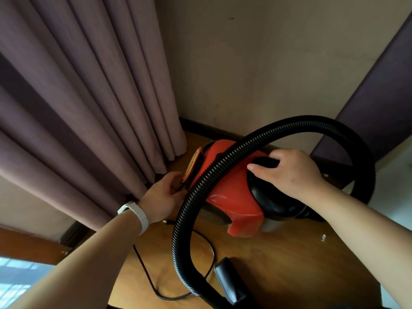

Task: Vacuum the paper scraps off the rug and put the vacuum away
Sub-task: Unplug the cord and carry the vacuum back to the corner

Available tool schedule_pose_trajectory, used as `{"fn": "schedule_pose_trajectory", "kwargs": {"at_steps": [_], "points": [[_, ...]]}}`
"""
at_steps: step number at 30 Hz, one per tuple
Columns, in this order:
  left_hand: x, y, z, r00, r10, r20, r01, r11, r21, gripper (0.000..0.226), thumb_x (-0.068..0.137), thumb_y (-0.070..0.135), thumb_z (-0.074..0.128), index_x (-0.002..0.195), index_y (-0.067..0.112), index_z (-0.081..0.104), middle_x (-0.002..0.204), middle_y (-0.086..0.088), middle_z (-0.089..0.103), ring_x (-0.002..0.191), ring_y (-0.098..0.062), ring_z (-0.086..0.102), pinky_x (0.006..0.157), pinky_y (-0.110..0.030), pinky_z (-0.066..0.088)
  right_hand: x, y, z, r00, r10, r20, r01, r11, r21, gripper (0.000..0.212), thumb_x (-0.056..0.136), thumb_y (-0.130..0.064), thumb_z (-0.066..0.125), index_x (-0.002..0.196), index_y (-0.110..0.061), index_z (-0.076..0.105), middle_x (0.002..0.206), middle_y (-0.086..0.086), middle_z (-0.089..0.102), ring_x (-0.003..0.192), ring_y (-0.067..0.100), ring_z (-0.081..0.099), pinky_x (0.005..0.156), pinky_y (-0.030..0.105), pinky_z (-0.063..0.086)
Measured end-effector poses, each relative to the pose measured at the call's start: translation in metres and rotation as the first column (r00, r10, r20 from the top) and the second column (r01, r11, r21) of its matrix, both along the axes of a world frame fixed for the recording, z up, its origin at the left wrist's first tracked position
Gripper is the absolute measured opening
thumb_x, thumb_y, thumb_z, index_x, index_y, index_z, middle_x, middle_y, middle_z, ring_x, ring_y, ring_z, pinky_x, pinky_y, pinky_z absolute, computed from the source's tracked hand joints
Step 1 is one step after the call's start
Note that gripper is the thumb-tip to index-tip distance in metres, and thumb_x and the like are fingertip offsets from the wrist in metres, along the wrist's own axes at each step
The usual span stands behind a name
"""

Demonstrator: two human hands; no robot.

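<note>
So the vacuum, a little red canister one, was sitting on the wood floor right in the corner, tucked between the curtain on the left and the beige wall behind it. The right hand was wrapped around the black handle on top of it, fingers over the far side and thumb along the near side. The left hand, white band on the wrist, was down at the round side disc with the yellowish label, fingers curled in against its lower edge. Honestly I couldn't tell if it was really gripping something there or just touching. The ribbed black hose made a big loop, arching up over the right forearm, crossing the top of the red body and curving back down toward the camera, where a black nozzle piece lay on the floor inside the loop. A thin black cord snaked loose over the floorboards under the left arm. One tiny white scrap sat on the floor off to the right, well apart from the vacuum.
</note>
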State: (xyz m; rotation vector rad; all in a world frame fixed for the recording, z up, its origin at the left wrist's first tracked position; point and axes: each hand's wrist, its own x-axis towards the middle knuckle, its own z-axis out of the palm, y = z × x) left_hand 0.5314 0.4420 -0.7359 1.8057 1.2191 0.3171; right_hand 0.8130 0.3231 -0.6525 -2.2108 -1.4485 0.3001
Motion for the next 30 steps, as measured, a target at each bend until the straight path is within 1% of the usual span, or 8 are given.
{"fn": "schedule_pose_trajectory", "kwargs": {"at_steps": [4, 9, 16, 21, 23, 25, 27, 30], "points": [[-0.006, 0.001, 0.029, 0.932, -0.273, -0.237, 0.313, 0.938, 0.147, 0.052, 0.093, 0.035, 0.062, 0.136, 0.040, 0.033, 0.098, 0.015, 0.067, 0.081, 0.001, 0.064, 0.075, -0.022, 0.053, -0.002, 0.003, -0.001, 0.999, -0.001, 0.040, 0.001, 1.000, -0.017, 0.052, 0.073, -0.070, 0.062, 0.063, -0.019, 0.060, 0.059, -0.005, 0.061, 0.060, 0.010, 0.059, 0.053, 0.029, 0.046], [-0.007, 0.000, 0.052, 0.872, -0.396, -0.286, 0.460, 0.864, 0.206, 0.049, 0.090, 0.013, 0.060, 0.123, 0.039, 0.036, 0.085, 0.009, 0.065, 0.071, -0.008, 0.062, 0.067, -0.032, 0.055, 0.001, 0.004, -0.003, 0.998, -0.007, 0.060, 0.008, 1.000, -0.015, 0.052, 0.072, -0.071, 0.061, 0.063, -0.021, 0.061, 0.059, -0.006, 0.061, 0.061, 0.010, 0.059, 0.055, 0.030, 0.047], [0.005, -0.001, 0.077, 0.909, -0.401, -0.111, 0.416, 0.866, 0.277, 0.025, 0.090, 0.000, 0.062, 0.103, 0.021, 0.058, 0.091, 0.018, 0.071, 0.057, -0.010, 0.064, 0.056, -0.022, 0.052, 0.006, -0.005, -0.002, 0.987, 0.157, 0.038, -0.157, 0.988, -0.014, 0.051, 0.067, -0.072, 0.060, 0.056, -0.022, 0.057, 0.055, -0.006, 0.059, 0.056, 0.007, 0.058, 0.051, 0.032, 0.046], [0.004, 0.017, 0.095, 0.911, -0.375, -0.172, 0.371, 0.927, -0.057, 0.007, 0.085, 0.016, 0.073, 0.085, 0.017, 0.066, 0.071, 0.000, 0.071, 0.051, -0.020, 0.058, 0.048, -0.024, 0.045, 0.003, -0.010, -0.002, 0.978, 0.204, -0.033, -0.205, 0.978, -0.032, 0.056, 0.065, -0.074, 0.059, 0.059, -0.018, 0.060, 0.058, -0.001, 0.061, 0.057, 0.012, 0.060, 0.057, 0.041, 0.053], [0.000, 0.023, 0.099, 0.892, -0.387, -0.232, 0.362, 0.921, -0.145, 0.024, 0.074, 0.032, 0.079, 0.078, 0.012, 0.066, 0.063, -0.007, 0.062, 0.055, -0.023, 0.053, 0.054, -0.029, 0.044, 0.001, -0.012, -0.002, 0.974, 0.219, -0.053, -0.221, 0.975, -0.032, 0.061, 0.062, -0.078, 0.055, 0.060, -0.017, 0.062, 0.060, -0.001, 0.063, 0.059, 0.013, 0.061, 0.059, 0.044, 0.054], [-0.004, 0.028, 0.099, 0.913, -0.383, -0.141, 0.345, 0.908, -0.236, 0.038, 0.062, 0.040, 0.081, 0.075, 0.007, 0.066, 0.058, -0.010, 0.050, 0.051, -0.019, 0.043, 0.050, -0.027, 0.037, -0.001, -0.012, -0.002, 0.971, 0.229, -0.063, -0.231, 0.973, -0.028, 0.064, 0.059, -0.080, 0.052, 0.061, -0.017, 0.062, 0.061, -0.001, 0.063, 0.059, 0.013, 0.062, 0.060, 0.044, 0.054], [-0.005, 0.028, 0.099, 0.936, -0.350, 0.026, 0.341, 0.890, -0.303, 0.030, 0.071, 0.026, 0.084, 0.075, 0.005, 0.064, 0.054, -0.008, 0.041, 0.045, -0.012, 0.032, 0.043, -0.019, 0.027, -0.002, -0.011, 0.000, 0.969, 0.233, -0.081, -0.235, 0.972, -0.019, 0.064, 0.058, -0.080, 0.053, 0.061, -0.017, 0.062, 0.060, 0.000, 0.063, 0.059, 0.013, 0.062, 0.060, 0.044, 0.054], [-0.006, 0.032, 0.091, 0.972, -0.231, 0.036, 0.234, 0.962, -0.140, 0.015, 0.080, 0.028, 0.078, 0.078, 0.015, 0.071, 0.065, -0.024, 0.049, 0.052, -0.017, 0.044, 0.050, -0.025, 0.040, -0.001, -0.012, 0.002, 0.963, 0.246, -0.106, -0.247, 0.969, 0.002, 0.060, 0.060, -0.077, 0.056, 0.061, -0.018, 0.063, 0.060, 0.000, 0.063, 0.058, 0.013, 0.062, 0.060, 0.045, 0.054]]}}
